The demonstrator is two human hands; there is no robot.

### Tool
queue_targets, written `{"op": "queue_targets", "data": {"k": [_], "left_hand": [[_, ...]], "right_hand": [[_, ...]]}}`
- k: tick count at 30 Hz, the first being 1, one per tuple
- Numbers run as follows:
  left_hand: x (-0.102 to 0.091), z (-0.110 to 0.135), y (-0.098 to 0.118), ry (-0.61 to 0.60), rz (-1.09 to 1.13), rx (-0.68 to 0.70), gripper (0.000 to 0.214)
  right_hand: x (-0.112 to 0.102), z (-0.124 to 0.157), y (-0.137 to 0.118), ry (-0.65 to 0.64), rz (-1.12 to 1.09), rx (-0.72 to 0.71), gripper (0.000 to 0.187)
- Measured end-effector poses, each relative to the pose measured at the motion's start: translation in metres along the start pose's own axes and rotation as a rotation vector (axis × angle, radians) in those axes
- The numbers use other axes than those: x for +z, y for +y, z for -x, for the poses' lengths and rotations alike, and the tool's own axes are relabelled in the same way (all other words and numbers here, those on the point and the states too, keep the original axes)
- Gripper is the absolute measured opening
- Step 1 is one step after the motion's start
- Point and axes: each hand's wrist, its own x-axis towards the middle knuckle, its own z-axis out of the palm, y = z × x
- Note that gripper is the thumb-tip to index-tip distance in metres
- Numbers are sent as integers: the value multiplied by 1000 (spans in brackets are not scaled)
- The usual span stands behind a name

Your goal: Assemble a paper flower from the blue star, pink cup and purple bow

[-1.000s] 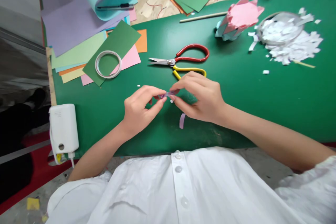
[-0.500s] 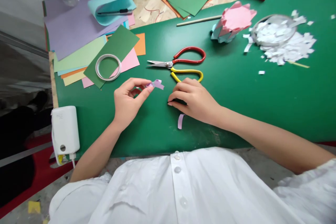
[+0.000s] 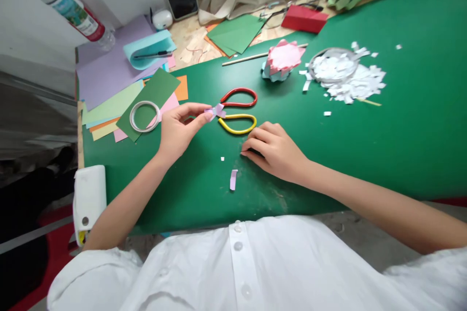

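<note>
My left hand (image 3: 178, 129) pinches a small lilac paper piece (image 3: 216, 111) between thumb and fingertips, holding it just above the green table (image 3: 401, 126) in front of the scissors (image 3: 237, 115) with one red and one yellow handle. My right hand (image 3: 275, 149) rests on the table right of it, fingers curled with the tips pressed down; whether anything is under them is hidden. A loose lilac strip (image 3: 233, 179) and a tiny white scrap (image 3: 222, 158) lie near the front edge.
Coloured paper sheets (image 3: 120, 92) with a tape roll (image 3: 145, 116) lie at the left. A pink and blue folded paper flower (image 3: 280, 60), a thin wooden stick (image 3: 248, 58) and a bowl of white scraps (image 3: 335, 70) sit behind. A white device (image 3: 89, 197) hangs at the left edge.
My hands parted: the left kept the lilac piece and carried it up toward the scissors, the right dropped to the table. The view tilted upward.
</note>
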Motion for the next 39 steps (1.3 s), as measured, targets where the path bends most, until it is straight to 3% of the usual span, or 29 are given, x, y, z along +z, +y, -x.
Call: {"op": "queue_targets", "data": {"k": [3,5,9,11,14,20,23,27,32,39], "left_hand": [[23,-34,8,-65,16,85,19],[43,-59,13,-106,28,157,17],[85,-107,18,-191,71,199,9],[102,-124,17,-189,63,190,10],[116,-141,13,-206,40,216,9],[119,-149,7,-180,-169,299,10],[119,-153,7,-180,-214,314,13],[123,-155,7,-208,-276,221,21],[127,-145,10,-220,-259,284,19],[130,-148,7,-196,-282,233,25]], "right_hand": [[-18,2,21,114,102,52,6],[-29,-4,40,219,157,174,14],[-41,-25,88,352,169,464,58],[-36,-36,107,384,147,513,85],[-22,-48,124,391,110,540,95],[-2,-54,124,452,31,511,79],[-4,-54,120,436,1,500,73],[-10,-55,113,399,-24,489,71],[-17,-56,107,357,-54,520,67],[-18,-56,106,354,-46,518,64]]}}
